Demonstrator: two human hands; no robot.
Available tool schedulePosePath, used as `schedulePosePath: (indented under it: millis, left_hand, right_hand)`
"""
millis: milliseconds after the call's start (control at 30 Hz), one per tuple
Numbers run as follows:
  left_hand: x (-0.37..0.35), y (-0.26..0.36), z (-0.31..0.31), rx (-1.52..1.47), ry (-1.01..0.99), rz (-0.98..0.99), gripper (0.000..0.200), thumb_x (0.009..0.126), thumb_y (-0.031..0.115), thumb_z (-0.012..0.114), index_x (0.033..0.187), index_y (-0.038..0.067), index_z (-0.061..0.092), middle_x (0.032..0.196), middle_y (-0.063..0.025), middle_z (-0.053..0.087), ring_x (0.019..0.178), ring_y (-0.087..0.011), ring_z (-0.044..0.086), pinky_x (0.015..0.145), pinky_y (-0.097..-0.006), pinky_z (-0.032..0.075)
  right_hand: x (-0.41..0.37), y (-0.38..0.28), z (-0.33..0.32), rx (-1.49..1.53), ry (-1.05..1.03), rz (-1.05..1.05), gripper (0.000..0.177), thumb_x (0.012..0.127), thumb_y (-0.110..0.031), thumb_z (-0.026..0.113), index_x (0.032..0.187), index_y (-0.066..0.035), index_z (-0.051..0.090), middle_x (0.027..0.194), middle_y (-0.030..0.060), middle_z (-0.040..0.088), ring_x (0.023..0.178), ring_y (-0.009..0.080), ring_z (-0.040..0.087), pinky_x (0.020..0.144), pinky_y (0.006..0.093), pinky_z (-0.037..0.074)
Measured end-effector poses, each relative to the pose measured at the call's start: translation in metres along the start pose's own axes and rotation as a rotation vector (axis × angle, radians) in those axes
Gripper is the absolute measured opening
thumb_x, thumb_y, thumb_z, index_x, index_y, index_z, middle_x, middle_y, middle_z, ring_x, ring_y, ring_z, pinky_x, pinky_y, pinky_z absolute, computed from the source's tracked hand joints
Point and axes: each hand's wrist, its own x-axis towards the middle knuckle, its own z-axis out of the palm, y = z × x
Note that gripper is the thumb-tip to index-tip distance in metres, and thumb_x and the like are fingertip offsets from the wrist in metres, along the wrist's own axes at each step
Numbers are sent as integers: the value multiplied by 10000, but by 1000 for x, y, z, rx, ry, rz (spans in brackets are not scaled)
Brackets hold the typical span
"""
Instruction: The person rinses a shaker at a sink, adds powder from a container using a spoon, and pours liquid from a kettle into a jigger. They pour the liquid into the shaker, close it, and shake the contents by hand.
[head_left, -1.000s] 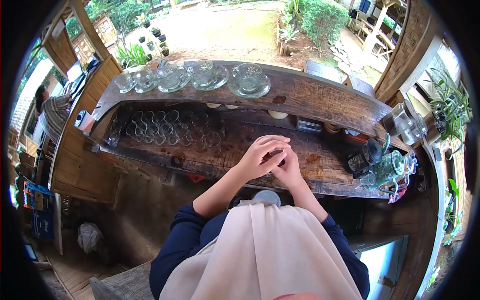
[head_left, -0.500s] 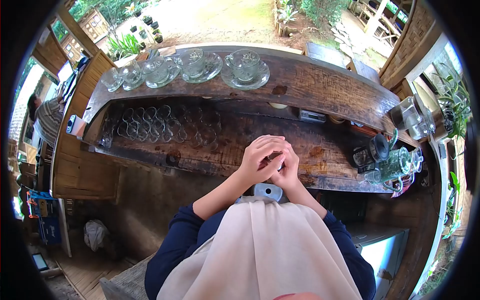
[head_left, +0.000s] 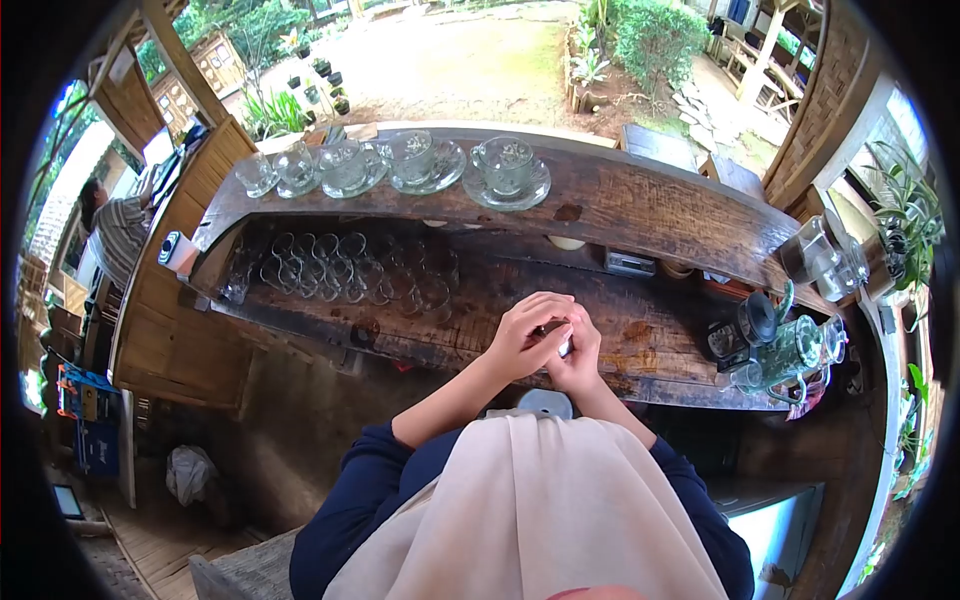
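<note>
My left hand (head_left: 524, 336) and my right hand (head_left: 580, 352) are brought together over the lower wooden shelf (head_left: 470, 345), in front of my body. Fingers of both hands curl over and against each other. A small pale patch shows between them, too little of it to name. Just below my wrists, against my chest, sits a grey-blue object (head_left: 545, 402). Beyond my hands, a glass cup on a saucer (head_left: 507, 175) stands on the upper counter.
More glass cups (head_left: 345, 165) line the upper counter's left side. Several drinking glasses (head_left: 330, 268) fill the lower shelf's left. At right stand a French press (head_left: 745, 330), a green patterned pot (head_left: 795, 345) and glass jars (head_left: 825, 255). A person (head_left: 118, 235) stands far left.
The view has tilted up slightly, so the counter and cups appear lower and further right. My hands stay together, with their fingers shifted a little.
</note>
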Motion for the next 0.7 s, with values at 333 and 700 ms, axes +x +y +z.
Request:
schedulePosePath:
  millis: [333,700]
  left_hand:
    - [-42,-19,7,-27,174,10,817,661,204,802,1314,8,353,1319,-166,412,1225,-272,441,1002,-389,382]
    - [-75,-46,19,-379,47,-378,1021,558,169,885,1367,80,268,1267,-116,457,1177,-220,482,986,-366,399]
  right_hand:
    - [7,-9,-4,-33,-58,-4,396,701,-162,735,1041,-37,576,1024,143,612,947,308,592,825,377,467]
    - [36,-24,-45,-207,-384,-194,462,781,-181,710,1162,-44,485,1091,141,551,972,296,567,843,373,450]
